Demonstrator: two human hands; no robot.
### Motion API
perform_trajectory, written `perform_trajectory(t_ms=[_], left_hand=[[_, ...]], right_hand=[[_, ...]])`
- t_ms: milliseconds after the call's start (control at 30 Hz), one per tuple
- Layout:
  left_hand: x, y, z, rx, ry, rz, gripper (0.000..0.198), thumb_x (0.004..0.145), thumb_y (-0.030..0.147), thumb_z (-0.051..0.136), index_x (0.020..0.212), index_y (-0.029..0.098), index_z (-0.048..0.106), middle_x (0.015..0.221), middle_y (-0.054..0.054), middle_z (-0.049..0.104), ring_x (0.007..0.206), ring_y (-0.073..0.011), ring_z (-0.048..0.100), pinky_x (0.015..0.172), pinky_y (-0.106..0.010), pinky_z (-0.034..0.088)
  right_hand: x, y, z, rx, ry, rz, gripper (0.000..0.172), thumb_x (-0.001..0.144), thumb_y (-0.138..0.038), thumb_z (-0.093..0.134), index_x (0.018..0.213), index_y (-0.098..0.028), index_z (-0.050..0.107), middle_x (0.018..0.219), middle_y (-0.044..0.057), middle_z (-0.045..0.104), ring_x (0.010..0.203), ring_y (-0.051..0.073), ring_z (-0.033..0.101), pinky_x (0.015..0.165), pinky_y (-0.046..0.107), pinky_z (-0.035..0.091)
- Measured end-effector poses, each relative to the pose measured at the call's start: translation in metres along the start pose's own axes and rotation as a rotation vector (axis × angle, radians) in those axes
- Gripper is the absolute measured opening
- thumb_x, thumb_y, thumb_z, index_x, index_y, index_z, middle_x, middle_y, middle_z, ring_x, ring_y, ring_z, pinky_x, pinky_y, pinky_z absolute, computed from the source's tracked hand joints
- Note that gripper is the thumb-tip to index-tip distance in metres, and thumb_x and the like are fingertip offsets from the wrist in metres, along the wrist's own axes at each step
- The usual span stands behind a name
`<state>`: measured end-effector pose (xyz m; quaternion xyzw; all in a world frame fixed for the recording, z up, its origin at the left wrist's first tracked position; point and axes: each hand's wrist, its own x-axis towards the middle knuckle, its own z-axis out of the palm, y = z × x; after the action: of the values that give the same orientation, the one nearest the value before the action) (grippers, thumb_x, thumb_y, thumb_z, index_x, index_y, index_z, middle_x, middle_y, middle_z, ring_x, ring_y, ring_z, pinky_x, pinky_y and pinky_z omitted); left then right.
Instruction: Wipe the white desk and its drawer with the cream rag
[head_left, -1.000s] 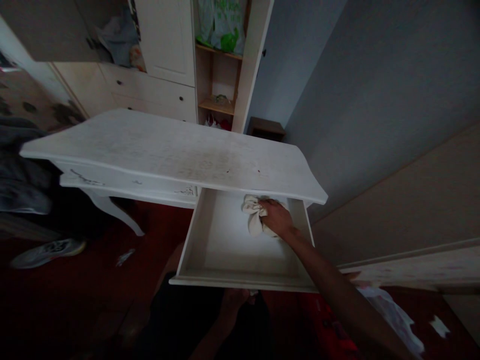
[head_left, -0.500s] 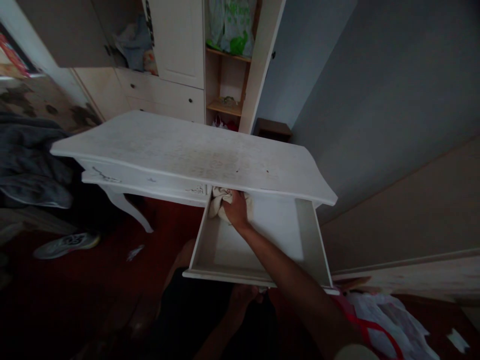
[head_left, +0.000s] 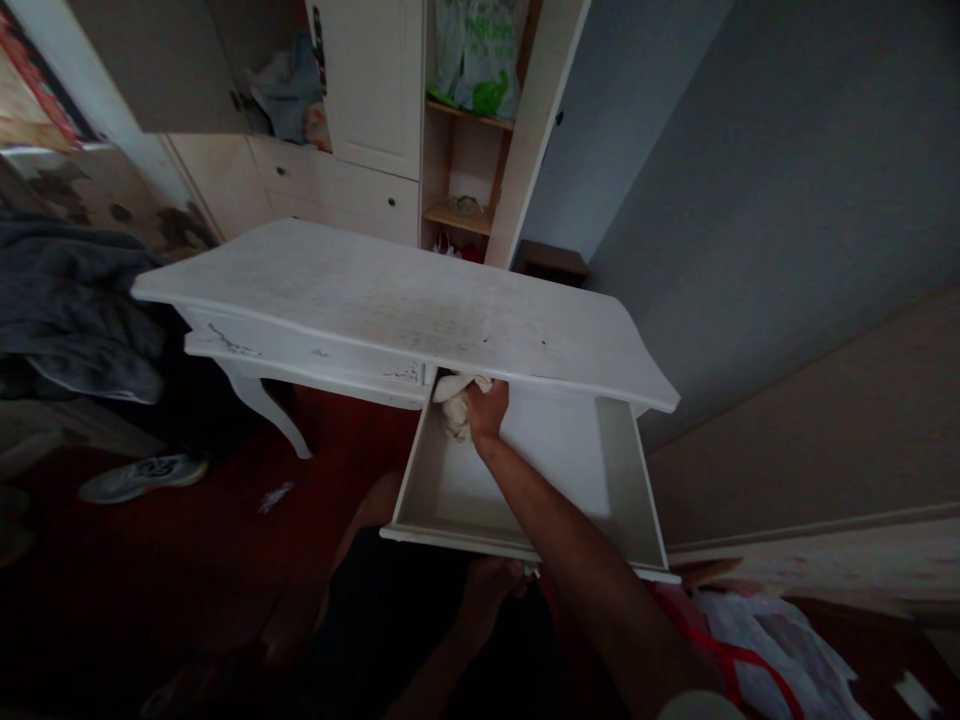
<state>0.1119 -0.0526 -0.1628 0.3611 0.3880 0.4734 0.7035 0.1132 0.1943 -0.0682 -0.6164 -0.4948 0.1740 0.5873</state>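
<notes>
A white desk [head_left: 360,290] with a smudged top stands before me, its right drawer [head_left: 555,460] pulled out. Inside the drawer, at the back left corner, my right hand [head_left: 487,408] is closed on a cream cloth [head_left: 454,405] that is bunched against the drawer's left wall. Below the drawer's front edge, my left hand [head_left: 491,585] is curled close to a small knob [head_left: 532,573]. Its fingers are partly in shadow, and whether they grip the knob is hard to make out.
Behind the desk stands a white wardrobe [head_left: 375,100] with a plastic bag [head_left: 480,60] on a shelf. Grey clothing [head_left: 75,300] is heaped at left, above a sneaker [head_left: 142,478] on the red floor. Plastic bags [head_left: 772,640] lie at lower right, near the grey wall [head_left: 810,250].
My right hand and the cloth have shifted slightly within the drawer's back left corner, and the cloth is bunched differently. The whole view has moved a little. My left hand stays below the drawer front.
</notes>
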Motion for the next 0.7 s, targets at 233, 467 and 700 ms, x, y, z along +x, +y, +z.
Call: perform_trajectory(t_ms=[233,467,700], left_hand=[[0.000,-0.004,0.000,-0.002,0.014,-0.011,0.061,0.075,0.071,0.063,0.074,0.011,0.074,0.067,-0.008,0.069,0.063,-0.0164,0.058,0.065,-0.030,0.044],[-0.002,0.003,0.002,0.004,0.008,-0.013,0.062,0.076,0.071,0.062,0.075,0.010,0.073,0.068,-0.008,0.067,0.062,-0.0156,0.057,0.065,-0.030,0.044],[-0.002,0.000,0.000,0.029,0.023,-0.041,0.066,0.072,0.075,0.062,0.075,0.010,0.075,0.066,-0.008,0.068,0.063,-0.0162,0.058,0.065,-0.029,0.045]], right_hand=[[0.023,0.022,-0.036,-0.046,0.138,0.153,0.035,0.072,-0.032,0.055,0.103,-0.017,0.062,0.105,0.011,0.068,0.096,0.025,0.060,0.095,0.042,0.047],[0.055,0.042,-0.102,-0.208,0.244,0.167,0.044,0.075,-0.030,0.047,0.116,-0.017,0.056,0.116,0.015,0.065,0.107,0.029,0.061,0.100,0.046,0.046],[0.074,0.057,-0.153,-0.229,0.381,0.183,0.047,0.073,-0.027,0.046,0.119,-0.020,0.050,0.129,0.017,0.058,0.123,0.030,0.054,0.105,0.049,0.043]])
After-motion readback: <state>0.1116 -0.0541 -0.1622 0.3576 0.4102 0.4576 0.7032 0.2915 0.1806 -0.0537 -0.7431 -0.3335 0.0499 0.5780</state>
